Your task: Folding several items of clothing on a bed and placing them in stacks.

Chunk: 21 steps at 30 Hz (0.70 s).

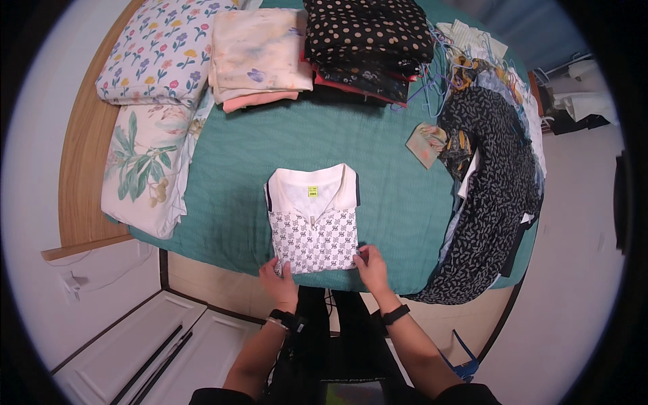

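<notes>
A folded white polo shirt (315, 238) with a dark repeating print lies on the green bedspread (233, 152), its collar pointing away from me. It has a plain white collar, a short zip placket and a yellow-green neck label bearing writing. My left hand (280, 284) grips the near left corner, with the thumb over the bottom hem. At the near right side, my right hand (373, 268) holds the folded edge between thumb and fingers. The undersides of the folds are hidden.
Folded clothes stand in a pale stack (260, 55) and a dark polka-dot stack (369, 30) at the back. A floral quilt (152, 55) and pillow (144, 172) lie left. On the right are heaped garments (486, 202), plastic hangers (430, 86) and a small folded cloth (426, 146).
</notes>
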Available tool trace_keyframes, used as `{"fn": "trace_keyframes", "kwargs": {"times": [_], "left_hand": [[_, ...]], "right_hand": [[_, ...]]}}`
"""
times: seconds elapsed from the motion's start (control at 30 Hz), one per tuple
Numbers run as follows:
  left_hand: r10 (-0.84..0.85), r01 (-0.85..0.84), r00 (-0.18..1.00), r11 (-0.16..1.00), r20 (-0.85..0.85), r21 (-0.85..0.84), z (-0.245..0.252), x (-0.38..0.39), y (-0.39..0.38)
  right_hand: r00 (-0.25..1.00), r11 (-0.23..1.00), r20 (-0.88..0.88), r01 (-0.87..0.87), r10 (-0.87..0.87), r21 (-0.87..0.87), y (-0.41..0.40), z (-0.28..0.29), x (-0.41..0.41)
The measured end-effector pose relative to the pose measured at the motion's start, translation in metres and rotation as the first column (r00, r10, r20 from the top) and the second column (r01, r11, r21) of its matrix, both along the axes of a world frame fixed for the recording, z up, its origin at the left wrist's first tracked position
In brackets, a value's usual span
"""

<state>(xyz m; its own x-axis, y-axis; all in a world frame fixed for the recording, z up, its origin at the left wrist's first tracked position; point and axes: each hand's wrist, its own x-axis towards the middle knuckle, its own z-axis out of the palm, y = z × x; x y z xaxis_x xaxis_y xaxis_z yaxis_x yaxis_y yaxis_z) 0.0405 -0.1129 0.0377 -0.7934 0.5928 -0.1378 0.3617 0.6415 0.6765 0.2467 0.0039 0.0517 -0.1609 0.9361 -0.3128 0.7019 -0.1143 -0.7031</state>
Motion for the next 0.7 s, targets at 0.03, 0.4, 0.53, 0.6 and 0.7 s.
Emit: {"fn": "trace_keyframes", "kwargs": {"times": [0.03,0.4,0.53,0.6,0.7], "left_hand": [[-0.011,0.009,0.991,1.0,-0.132,-0.01,-0.003,0.005,0.0],[0.166,-0.307,0.737,0.946,0.655,0.105,-0.008,-0.001,0.004],[-0.071,-0.39,0.382,0.891,0.921,0.231,0.0,-0.03,-0.006],[0.026,-0.298,0.502,0.944,0.864,0.145,0.001,-0.033,-0.013],[0.181,-0.289,0.703,0.956,0.688,0.043,-0.014,-0.028,-0.033]], "right_hand": [[1.0,1.0,-0.001,0.001,-0.001,-0.001,-0.001,-0.003,-0.002],[0.996,0.997,-0.052,0.07,-0.073,-0.043,-0.018,-0.044,-0.001],[0.843,0.891,-0.389,0.203,-0.37,-0.406,-0.017,-0.042,0.01],[0.918,0.928,-0.297,0.154,-0.261,-0.34,-0.024,-0.048,0.015],[0.971,0.95,-0.16,0.126,-0.177,-0.287,-0.035,-0.057,0.015]]}}
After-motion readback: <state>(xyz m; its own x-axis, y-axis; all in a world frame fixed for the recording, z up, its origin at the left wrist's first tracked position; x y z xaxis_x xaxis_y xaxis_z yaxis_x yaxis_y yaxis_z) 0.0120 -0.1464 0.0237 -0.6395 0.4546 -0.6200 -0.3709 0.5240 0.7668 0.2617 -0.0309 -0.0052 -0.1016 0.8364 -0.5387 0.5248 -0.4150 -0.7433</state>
